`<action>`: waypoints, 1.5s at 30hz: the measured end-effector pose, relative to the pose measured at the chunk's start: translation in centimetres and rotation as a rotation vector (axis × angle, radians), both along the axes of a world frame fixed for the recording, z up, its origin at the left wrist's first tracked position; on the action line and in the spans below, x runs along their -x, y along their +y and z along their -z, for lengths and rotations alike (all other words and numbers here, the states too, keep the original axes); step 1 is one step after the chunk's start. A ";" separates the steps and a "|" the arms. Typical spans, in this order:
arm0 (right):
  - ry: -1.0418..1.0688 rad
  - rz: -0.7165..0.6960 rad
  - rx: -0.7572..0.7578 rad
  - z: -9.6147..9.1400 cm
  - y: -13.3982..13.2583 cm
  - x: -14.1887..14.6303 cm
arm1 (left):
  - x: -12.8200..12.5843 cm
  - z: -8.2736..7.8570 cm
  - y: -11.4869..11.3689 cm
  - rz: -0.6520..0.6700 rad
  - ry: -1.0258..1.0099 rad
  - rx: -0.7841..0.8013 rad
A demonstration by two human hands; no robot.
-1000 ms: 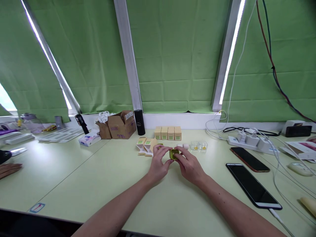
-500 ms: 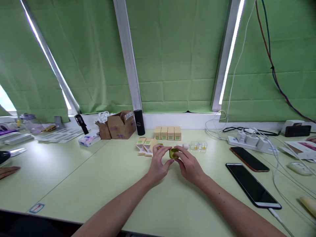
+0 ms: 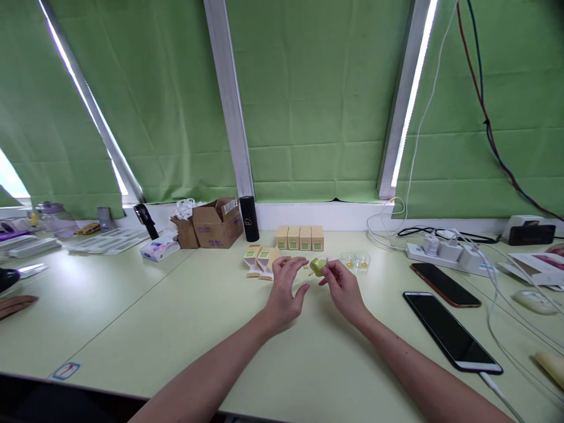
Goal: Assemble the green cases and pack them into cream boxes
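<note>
My right hand point(image 3: 346, 292) pinches a small yellow-green case point(image 3: 317, 265) between thumb and fingers, just above the table. The case is tilted, and its inside cannot be made out. To its left, my left hand point(image 3: 284, 292) is open, thumb and fingers apart, holding nothing I can see. Beyond that hand lie two small kraft boxes with flaps open point(image 3: 266, 262). A row of several upright kraft boxes point(image 3: 299, 238) with green labels stands further back. Behind my right hand sits a clear two-cup holder point(image 3: 356, 261) with small yellow bits in it.
On the right lie two phones point(image 3: 446, 284), a power strip point(image 3: 445, 257) with cables and a mouse point(image 3: 534, 301). Back left hold a cardboard carton point(image 3: 215, 226), a black cylinder point(image 3: 249, 220) and a tissue pack point(image 3: 159, 249). Another person's hand point(image 3: 16, 305) rests at far left.
The case, held between both hands before with its hollow showing, is now in my right hand alone and turned. My left fingers have let go, and my right hand has shifted slightly right.
</note>
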State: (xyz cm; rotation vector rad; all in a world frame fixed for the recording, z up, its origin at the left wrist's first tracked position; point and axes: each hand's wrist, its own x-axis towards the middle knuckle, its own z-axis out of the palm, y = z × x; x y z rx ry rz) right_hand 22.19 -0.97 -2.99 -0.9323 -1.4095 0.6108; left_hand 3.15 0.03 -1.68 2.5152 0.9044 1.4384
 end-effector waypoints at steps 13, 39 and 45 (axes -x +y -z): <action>-0.058 -0.027 0.144 0.3 -0.5 0.4 | -0.3 -0.1 -0.6 -0.016 0.133 -0.033; -0.765 0.505 -0.199 1.8 2.0 -2.2 | -0.2 0.9 2.9 0.081 -0.491 0.580; -1.048 0.553 -0.030 0.6 3.6 -2.6 | 0.0 1.4 3.8 0.238 -0.663 0.725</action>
